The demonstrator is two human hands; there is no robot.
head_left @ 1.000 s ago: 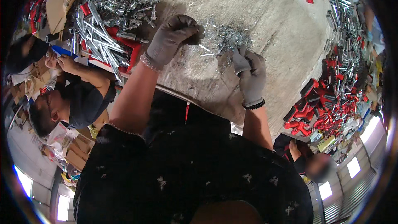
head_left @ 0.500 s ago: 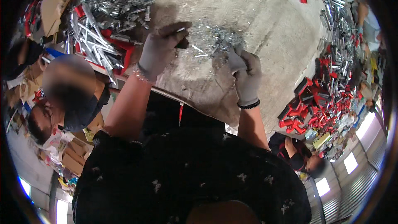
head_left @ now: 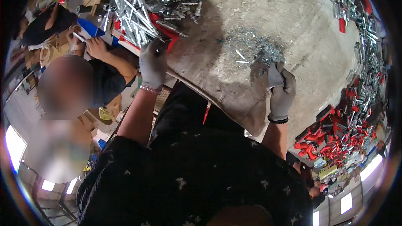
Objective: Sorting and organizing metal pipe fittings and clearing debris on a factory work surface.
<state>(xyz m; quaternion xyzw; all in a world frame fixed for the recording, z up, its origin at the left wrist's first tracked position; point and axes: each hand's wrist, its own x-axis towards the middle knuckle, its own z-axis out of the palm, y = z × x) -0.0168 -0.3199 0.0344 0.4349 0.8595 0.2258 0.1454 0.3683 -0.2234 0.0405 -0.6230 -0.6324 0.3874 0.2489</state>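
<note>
Basically, your right fingers pinch at the scrap heap; your left hand is up by the rods.

Right hand (head_left: 282,94): thumb and fingers pressed together on what looks like a flat grey piece (head_left: 275,76), tip at the near edge of the small metal bits (head_left: 268,50); can't tell if it touches them. Left hand (head_left: 153,68): fingers curled, grip content hidden, just beside the silver rods (head_left: 138,23) and a red part (head_left: 172,42). Two thin pins (head_left: 240,54) lie left of the bits, on the worn beige tabletop (head_left: 238,6). Farther out: mixed metal fittings (head_left: 184,2) behind the rods, red-and-black parts (head_left: 316,136) at your right, a co-worker's bare hand (head_left: 97,48) off your left.
</note>
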